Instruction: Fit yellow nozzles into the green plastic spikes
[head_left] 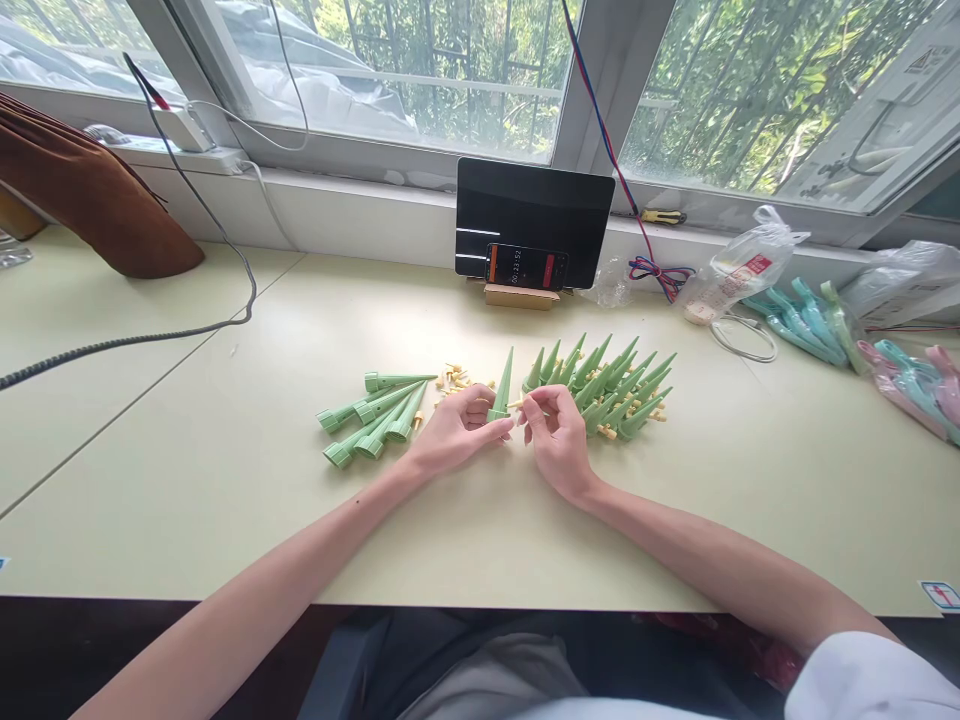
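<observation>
My left hand (466, 428) is closed around the base of a green plastic watering spike (502, 385), which points upward. Between the thumb and fingers of my right hand (556, 435) is a small yellow valve (516, 404), its tip at the spike's side; whether it sits in the spike I cannot tell. Left of my hands lie several green spikes (375, 420) without yellow parts showing. A small heap of loose yellow valves (454, 380) lies behind my left hand. Beyond my right hand, several spikes with yellow valves (615, 385) lie close together, tips pointing away.
At the back a dark tablet (536, 210) stands behind a phone (525, 268) on a cardboard stand (521, 296). A black cable (225, 325) crosses the left side. Plastic bags (742, 265), a white cable (742, 340) and coloured plastic pieces (810, 320) lie at the right.
</observation>
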